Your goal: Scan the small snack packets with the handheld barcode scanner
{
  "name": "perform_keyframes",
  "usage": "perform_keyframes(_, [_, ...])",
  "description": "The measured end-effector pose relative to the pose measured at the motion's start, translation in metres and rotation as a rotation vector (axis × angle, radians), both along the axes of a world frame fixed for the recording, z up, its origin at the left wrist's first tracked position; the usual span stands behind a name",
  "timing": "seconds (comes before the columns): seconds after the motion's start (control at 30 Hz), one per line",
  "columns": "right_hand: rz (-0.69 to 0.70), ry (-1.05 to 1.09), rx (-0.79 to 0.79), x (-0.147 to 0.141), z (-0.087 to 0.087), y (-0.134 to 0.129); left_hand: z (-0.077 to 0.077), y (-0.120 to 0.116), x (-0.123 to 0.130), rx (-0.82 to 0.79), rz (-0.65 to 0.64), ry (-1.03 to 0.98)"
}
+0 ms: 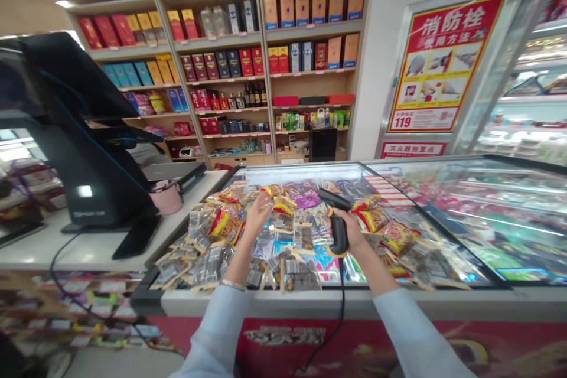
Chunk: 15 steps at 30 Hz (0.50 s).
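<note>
My right hand (348, 227) is wrapped round the handle of a black and yellow barcode scanner (339, 236). The scanner's head points left, and its cable hangs down over the front edge. My left hand (259, 212) is raised over the pile, right beside a small red and yellow snack packet (283, 205). Its fingers are blurred, so whether they grip a packet cannot be made out. Under both hands lie clear packets with wooden sticks (295, 274), more snack bags (225, 225) to the left, and another noodle-like snack bag (398, 236) to the right.
The goods lie on a glass-topped freezer (447, 207) with a red front. At left, a counter (177, 230) bears a black checkout terminal (88, 147), a pink cup (166, 197) and a dark flat device (137, 237). Shelves (230, 88) of boxed goods stand behind.
</note>
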State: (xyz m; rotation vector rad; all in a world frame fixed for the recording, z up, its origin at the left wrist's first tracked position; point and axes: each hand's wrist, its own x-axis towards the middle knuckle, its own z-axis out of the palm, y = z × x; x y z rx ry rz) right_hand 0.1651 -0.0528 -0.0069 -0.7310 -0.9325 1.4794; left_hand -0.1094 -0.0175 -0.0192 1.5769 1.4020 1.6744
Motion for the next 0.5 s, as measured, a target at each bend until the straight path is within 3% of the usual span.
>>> perform_keyframes(0.2, [0.104, -0.063, -0.120, -0.031, -0.026, 0.020, -0.031, 0.011, -0.005, -0.069, 0.126, -0.061])
perform_keyframes(0.37, [0.126, -0.025, -0.269, -0.033, -0.039, 0.031, -0.046, 0.022, 0.007, -0.141, 0.164, -0.047])
perform_keyframes(0.5, [0.135, -0.001, -0.318, -0.031, -0.042, 0.033, -0.053, 0.024, 0.010, -0.092, 0.185, -0.023])
